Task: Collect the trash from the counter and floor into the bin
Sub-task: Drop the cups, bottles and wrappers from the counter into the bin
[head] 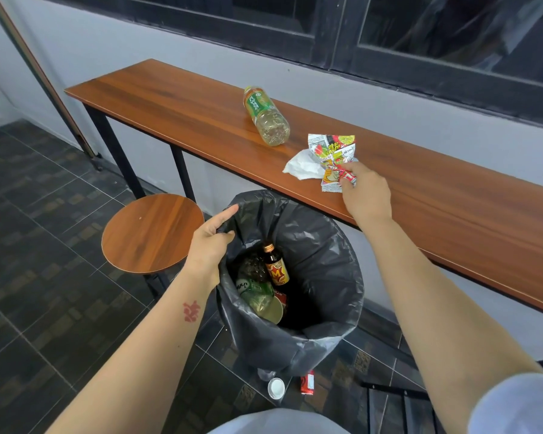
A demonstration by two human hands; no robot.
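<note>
My right hand [365,195] pinches a crumpled colourful snack wrapper [331,153] at the front edge of the wooden counter [176,101]. A white tissue [303,166] lies beside the wrapper, to its left. Farther along the counter a plastic bottle [265,115] with a green label lies on its side. My left hand [212,242] grips the rim of the black liner of the bin [323,245], which stands below the counter's edge. Inside the bin are a brown glass bottle [275,266] and a crushed green bottle [257,294].
A round wooden stool [152,233] stands left of the bin. On the dark tiled floor in front of the bin lie a white cap [276,388] and a small red wrapper [308,383]. A dark metal frame [389,402] is at the lower right.
</note>
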